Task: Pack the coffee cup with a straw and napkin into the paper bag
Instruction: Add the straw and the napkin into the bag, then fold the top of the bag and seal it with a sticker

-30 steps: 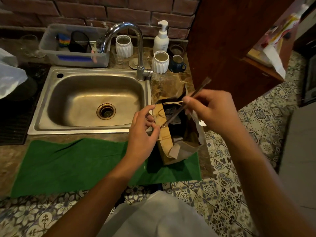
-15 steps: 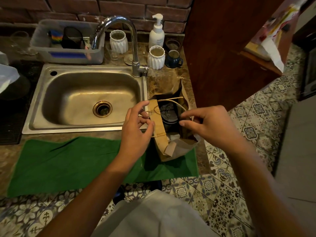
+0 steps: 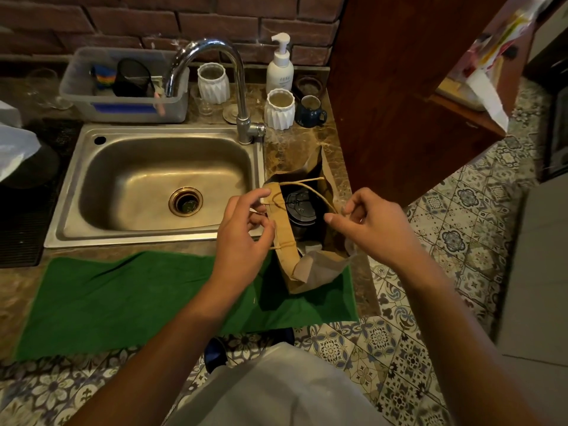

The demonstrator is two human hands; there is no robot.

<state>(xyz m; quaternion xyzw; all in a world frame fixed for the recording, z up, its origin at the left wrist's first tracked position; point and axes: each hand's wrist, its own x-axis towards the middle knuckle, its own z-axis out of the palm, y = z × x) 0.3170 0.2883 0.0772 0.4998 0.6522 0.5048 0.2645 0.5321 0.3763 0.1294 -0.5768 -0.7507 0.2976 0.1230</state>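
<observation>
both our hands sit at the mouth of the brown paper bag [image 3: 284, 238], which stands open on the counter's rt end, partly on the green cloth mat [image 3: 123, 299]. our left hand [image 3: 242, 235] is curled at the bag's left wall, fingers bent round the twine handle there w/ thumb close to the paper edge. our right hand [image 3: 372, 226] is at the bag's rt rim, forefinger and thumb pinching the other twine handle [image 3: 319, 195], which arcs across the opening.

inside the bag we see the black-lidded coffee cup [image 3: 301, 207], upright, lid facing up, tucked between the two walls. a pale bit of paper [image 3: 309, 249] shows just below the cup, prob the napkin, can't tell for sure. straw: not made out in this view.

around: the stainless steel sink [image 3: 159, 179] is just left of the bag, our left hand overlapping its rt rim. the chrome gooseneck tap [image 3: 236, 87] rises behind the basin. behind the bag stand a white ribbed ceramic cup [image 3: 279, 110], a dark blue mug [image 3: 310, 110] and a white pump bottle [image 3: 279, 69]; a 2nd white ribbed cup [image 3: 213, 83] sits behind the tap. a clear plastic tub [image 3: 123, 96] w/ odds inside is back left. a dark red-brown wooden cabinet side [image 3: 399, 87] stands close on the bag's rt. patterned floor tiles [image 3: 445, 241] lie below.
</observation>
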